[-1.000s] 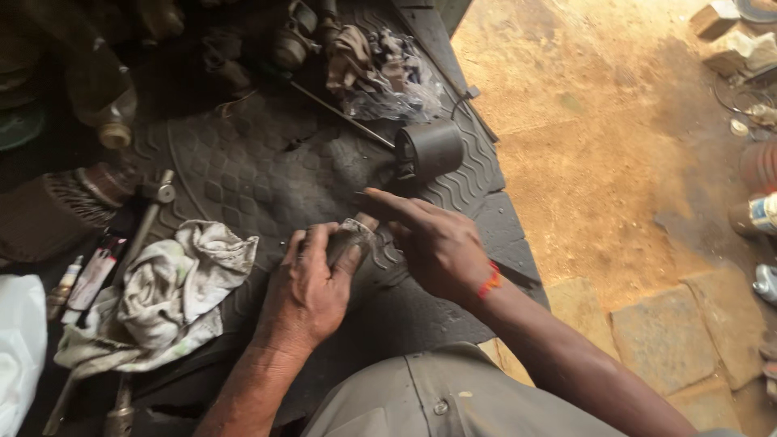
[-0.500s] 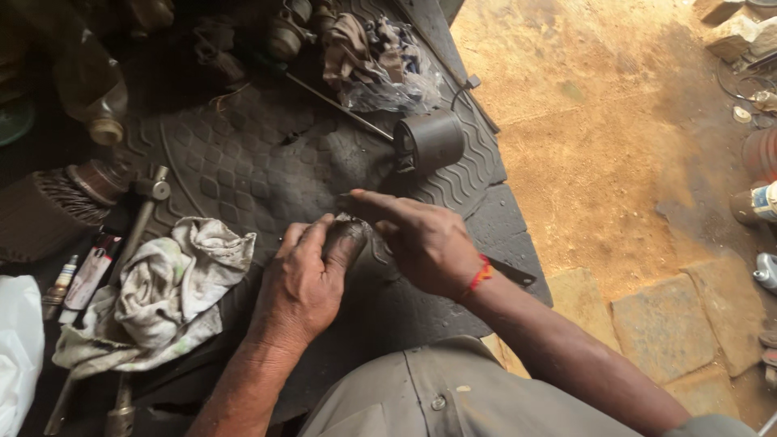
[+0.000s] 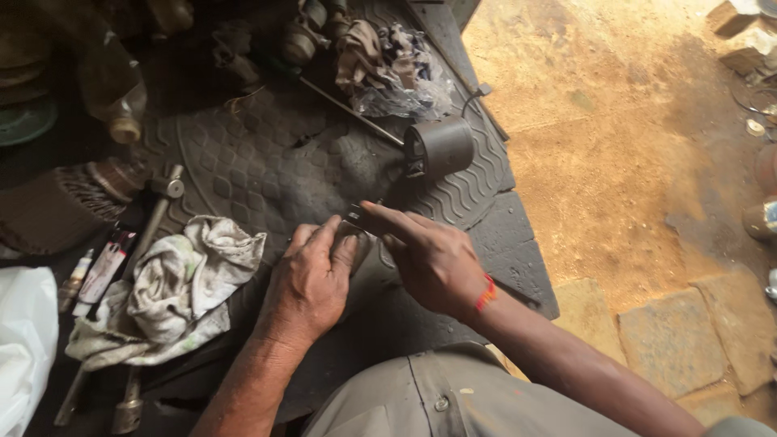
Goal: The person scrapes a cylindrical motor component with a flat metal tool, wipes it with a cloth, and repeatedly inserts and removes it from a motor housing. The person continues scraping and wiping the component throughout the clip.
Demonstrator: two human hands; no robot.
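Near the grey patterned rubber mat's (image 3: pixel 243 162) front edge, both hands gripped a small dark metal part (image 3: pixel 356 220): left hand (image 3: pixel 312 279) cupped around it, right hand (image 3: pixel 433 259) pinching its far end.

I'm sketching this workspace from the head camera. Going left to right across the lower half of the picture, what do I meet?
White plastic bag → crumpled dirty rag → left hand, cupped over a small dark part → right hand, with a red wrist thread → stone paving slabs.
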